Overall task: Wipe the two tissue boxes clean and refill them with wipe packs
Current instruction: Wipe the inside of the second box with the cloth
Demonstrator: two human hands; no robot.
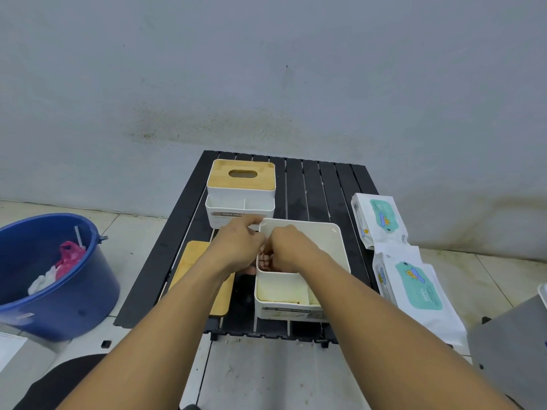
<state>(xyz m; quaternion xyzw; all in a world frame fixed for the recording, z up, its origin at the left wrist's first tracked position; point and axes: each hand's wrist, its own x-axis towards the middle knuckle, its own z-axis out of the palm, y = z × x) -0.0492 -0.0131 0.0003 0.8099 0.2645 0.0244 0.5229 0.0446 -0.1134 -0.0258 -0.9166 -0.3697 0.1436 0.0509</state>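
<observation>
The near white tissue box [313, 255] stands open on the black slatted table [325, 184], and its bamboo lid [195, 261] lies flat to its left. My left hand [239, 247] grips this box's far-left rim. My right hand [288, 250] reaches into the box with its fingers curled down over something small and reddish [264, 259]; the grip itself is hidden. The second tissue box [241, 187], lid on, stands at the back left. Two white-and-teal wipe packs [381, 220] [414, 288] lie along the table's right edge.
A blue bucket [88, 291] holding a pink bag and white scraps stands on the tiled floor to the left. A grey object [509, 356] sits at the lower right. The wall is close behind the table.
</observation>
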